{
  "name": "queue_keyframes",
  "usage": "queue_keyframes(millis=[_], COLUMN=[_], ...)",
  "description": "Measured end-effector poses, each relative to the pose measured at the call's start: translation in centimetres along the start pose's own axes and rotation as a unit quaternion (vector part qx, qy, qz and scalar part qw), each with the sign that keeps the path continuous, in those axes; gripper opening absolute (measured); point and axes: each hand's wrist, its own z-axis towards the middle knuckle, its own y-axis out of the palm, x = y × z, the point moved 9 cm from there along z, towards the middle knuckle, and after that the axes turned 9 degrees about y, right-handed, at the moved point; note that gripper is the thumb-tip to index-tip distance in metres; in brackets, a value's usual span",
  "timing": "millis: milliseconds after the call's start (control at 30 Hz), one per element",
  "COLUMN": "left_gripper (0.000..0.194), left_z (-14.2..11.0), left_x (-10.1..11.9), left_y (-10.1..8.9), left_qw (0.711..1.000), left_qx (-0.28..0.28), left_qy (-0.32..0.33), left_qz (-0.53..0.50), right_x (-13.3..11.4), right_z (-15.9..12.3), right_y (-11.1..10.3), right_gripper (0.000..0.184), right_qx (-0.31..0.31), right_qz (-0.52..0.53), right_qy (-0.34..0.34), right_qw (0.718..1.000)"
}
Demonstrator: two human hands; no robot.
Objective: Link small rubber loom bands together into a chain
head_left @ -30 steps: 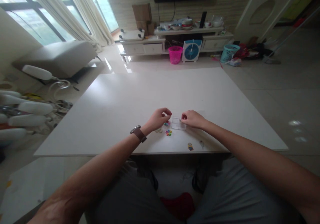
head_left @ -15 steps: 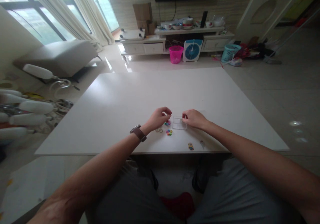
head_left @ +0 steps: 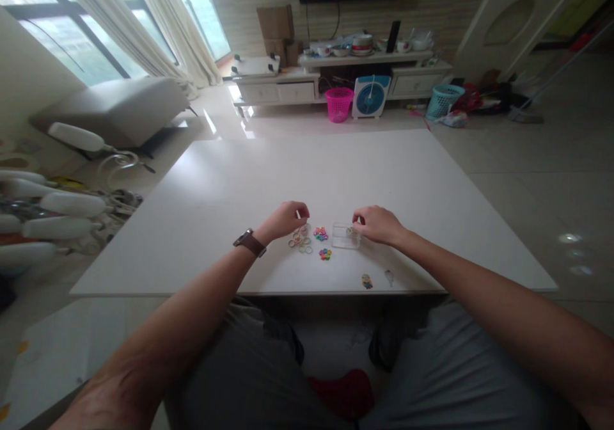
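The left hand (head_left: 286, 217) has shifted leftward since the earlier frame, now over the loose rings (head_left: 298, 240) just below mid-frame; the right hand (head_left: 378, 224) stays at the clear box (head_left: 339, 244), right of them. Both hands' fingers are curled, but at this size I cannot tell whether they pinch anything. A dragging fingertip could scatter rings; a wrist bump could slide the box.

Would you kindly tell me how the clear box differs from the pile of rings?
The clear box is rectangular; the ring pile is a scatter of small hoops. The clear box stands by the right hand; the ring pile lies by the left hand. Both rest on the white table.
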Motion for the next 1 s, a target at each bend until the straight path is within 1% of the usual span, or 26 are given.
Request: queue_keyframes(millis=[100,167,267,367,500,700,1000], left_gripper=[0.01,0.009,0.011,0.013,0.012,0.011,0.011], left_z=[-0.1,-0.2,-0.5,-0.7,-0.8,-0.8,-0.8], left_x=[-0.8,-1.0,-0.6,0.0,0.2,-0.2,0.3], left_y=[0.1,0.7,2.0,3.2,4.0,4.5,4.9], left_qw=[0.999,0.998,0.993,0.987,0.987,0.986,0.973], left_qx=[-0.033,-0.062,-0.11,-0.138,-0.143,-0.153,-0.171], left_qy=[0.004,0.011,0.032,0.047,0.036,0.012,0.061], left_qz=[0.021,0.023,0.039,0.062,0.058,0.066,0.145], right_x=[0.0,-0.1,-0.2,-0.3,-0.4,-0.5,-0.5], right_z=[-0.1,-0.1,0.0,-0.1,-0.2,-0.2,-0.2], right_y=[0.3,0.4,0.4,0.3,0.1,0.0,0.0], right_gripper=[0.021,0.022,0.023,0.022,0.022,0.022,0.021], right_qx=[-0.003,-0.001,-0.002,0.0,0.0,0.001,0.008], right_qz=[-0.003,-0.006,-0.01,-0.01,-0.013,-0.014,-0.011], right_qy=[-0.003,-0.004,-0.004,-0.006,-0.01,-0.011,-0.015], right_qw=[1.0,1.0,1.0,1.0,1.0,1.0,1.0])
